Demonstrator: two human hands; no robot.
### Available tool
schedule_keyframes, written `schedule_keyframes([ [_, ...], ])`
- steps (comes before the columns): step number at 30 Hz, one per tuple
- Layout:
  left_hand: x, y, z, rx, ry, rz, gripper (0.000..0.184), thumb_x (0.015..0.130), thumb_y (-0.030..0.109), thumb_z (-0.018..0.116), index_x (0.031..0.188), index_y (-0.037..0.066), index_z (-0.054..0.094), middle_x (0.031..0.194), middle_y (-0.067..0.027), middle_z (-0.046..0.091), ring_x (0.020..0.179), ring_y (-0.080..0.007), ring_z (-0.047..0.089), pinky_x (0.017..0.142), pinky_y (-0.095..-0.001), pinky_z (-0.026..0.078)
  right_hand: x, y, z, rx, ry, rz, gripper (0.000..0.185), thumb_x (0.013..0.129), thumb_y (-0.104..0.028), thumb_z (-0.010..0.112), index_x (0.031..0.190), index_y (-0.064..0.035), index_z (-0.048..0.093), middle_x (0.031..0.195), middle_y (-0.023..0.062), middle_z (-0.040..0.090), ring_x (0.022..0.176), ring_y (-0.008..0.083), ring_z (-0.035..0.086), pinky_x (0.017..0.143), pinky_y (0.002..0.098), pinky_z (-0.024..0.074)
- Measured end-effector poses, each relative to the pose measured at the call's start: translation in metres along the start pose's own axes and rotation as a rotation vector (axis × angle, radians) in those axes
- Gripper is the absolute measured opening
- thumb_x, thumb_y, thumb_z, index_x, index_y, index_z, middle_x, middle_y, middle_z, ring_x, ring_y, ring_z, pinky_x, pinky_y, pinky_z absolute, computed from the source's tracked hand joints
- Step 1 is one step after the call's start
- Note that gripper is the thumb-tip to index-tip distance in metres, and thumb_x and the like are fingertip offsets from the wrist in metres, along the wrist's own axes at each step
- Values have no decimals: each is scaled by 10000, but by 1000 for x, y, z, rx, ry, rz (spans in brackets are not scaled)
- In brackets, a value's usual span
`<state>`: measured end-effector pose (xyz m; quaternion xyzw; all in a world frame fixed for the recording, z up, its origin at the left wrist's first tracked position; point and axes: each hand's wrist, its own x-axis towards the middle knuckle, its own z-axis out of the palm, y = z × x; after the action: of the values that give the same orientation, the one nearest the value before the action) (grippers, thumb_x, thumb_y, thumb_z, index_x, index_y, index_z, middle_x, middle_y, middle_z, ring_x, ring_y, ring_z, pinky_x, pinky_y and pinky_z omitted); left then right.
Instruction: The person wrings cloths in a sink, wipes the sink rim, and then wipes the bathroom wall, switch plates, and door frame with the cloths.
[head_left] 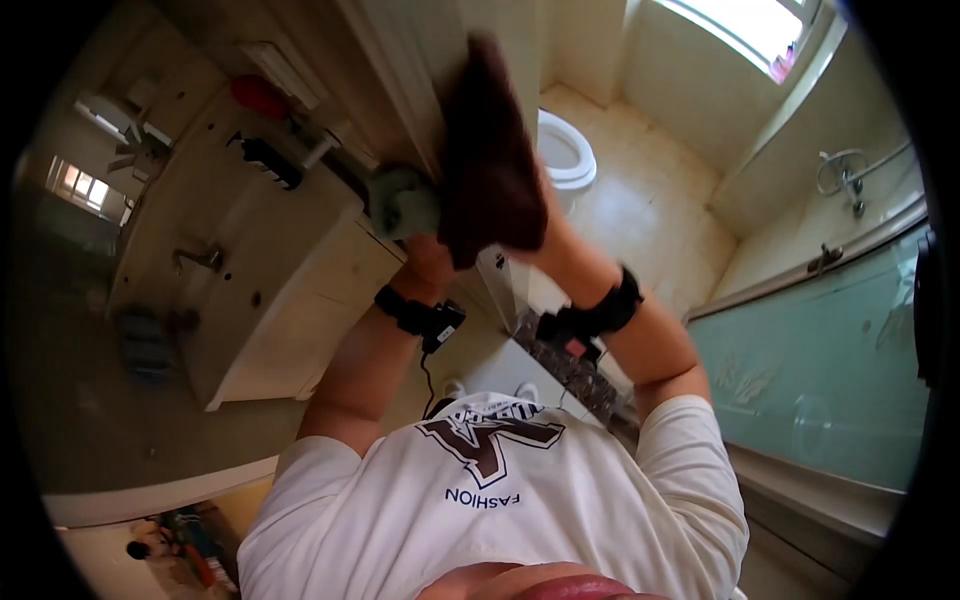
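Note:
A dark red cloth (490,185) drapes over my right hand (552,243), which is closed on it. Its upper end stretches along the pale door edge or panel (400,75) and looks blurred. To its left, my left hand (432,260) is closed at the lower side of a bunched pale green cloth (403,203). The two cloths are side by side, nearly touching. Most of the fingers of both hands are hidden behind the cloths. Black straps with small devices sit on both wrists.
A washbasin counter (300,270) with a faucet (200,260) and a dark bottle (270,163) lies on the left. Beyond the panel are a toilet (565,150) and tiled floor. A glass-sided shower area (820,350) is on the right.

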<state>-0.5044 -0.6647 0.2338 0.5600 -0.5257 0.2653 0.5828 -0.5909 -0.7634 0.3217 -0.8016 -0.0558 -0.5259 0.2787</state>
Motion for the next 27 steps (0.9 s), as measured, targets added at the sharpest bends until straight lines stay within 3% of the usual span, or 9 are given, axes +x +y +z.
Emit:
schedule_keyframes([
  [1,-10,-8,0,115,101,48,181,833,238,652,901,79,706,820,-96,649,767,-308,612,735,-411,477,21,2,-3,10,26,-55,638,789,-181,616,1348,16,381,1208,180,466,1043,316,460,901,398,379],
  [3,-27,-27,-19,358,-220,154,218,801,270,647,918,88,673,854,-97,637,834,-310,608,804,-422,471,70,1,-15,8,82,-156,644,805,-179,603,1363,21,351,1244,188,433,1082,324,437,928,403,358],
  [7,-29,-25,-12,272,-192,-16,231,753,282,635,898,103,651,900,-104,624,890,-334,595,839,-450,460,149,-5,-32,-25,149,-296,658,837,-176,578,1392,31,291,1318,205,367,1160,341,389,982,413,317],
  [13,-6,-4,-15,333,-11,199,254,708,233,631,938,131,663,1017,-101,626,951,-344,583,847,-491,451,176,-9,-23,-96,185,-483,683,885,-172,540,1435,46,200,1428,230,269,1277,366,318,1063,428,254],
  [17,-18,-11,-9,399,-61,122,299,707,208,628,995,136,664,1055,-98,632,985,-343,588,891,-489,450,116,-6,4,-94,113,-502,700,917,-169,514,1464,56,140,1502,247,203,1355,383,270,1117,438,212],
  [20,-26,-15,-7,433,-52,139,305,738,201,623,1032,128,660,1097,-92,632,1036,-321,594,925,-498,442,18,9,18,-224,-32,-241,777,810,-196,584,1412,109,198,1452,368,184,1350,568,151,1112,594,133],
  [24,-42,-25,-9,284,-215,74,398,875,254,561,1228,69,574,1261,-117,581,1149,-283,561,1014,-420,415,-87,39,18,-102,-375,-100,734,790,-133,566,1395,132,245,1473,341,197,1352,565,162,1118,596,136],
  [25,-75,-51,7,-428,-121,-466,425,910,253,527,1286,56,514,1312,-113,543,1176,-274,541,1038,-400,400,-101,44,14,-102,-372,-96,734,790,-133,566,1395,132,245,1473,341,197,1352,565,162,1118,596,136],
  [27,-91,-51,17,-1141,-14,-993,454,945,253,494,1345,43,454,1363,-108,506,1202,-265,520,1062,-380,385,-119,45,6,13,-434,-32,697,776,-112,551,1380,124,293,1456,323,265,1346,549,209,1127,564,168],
])
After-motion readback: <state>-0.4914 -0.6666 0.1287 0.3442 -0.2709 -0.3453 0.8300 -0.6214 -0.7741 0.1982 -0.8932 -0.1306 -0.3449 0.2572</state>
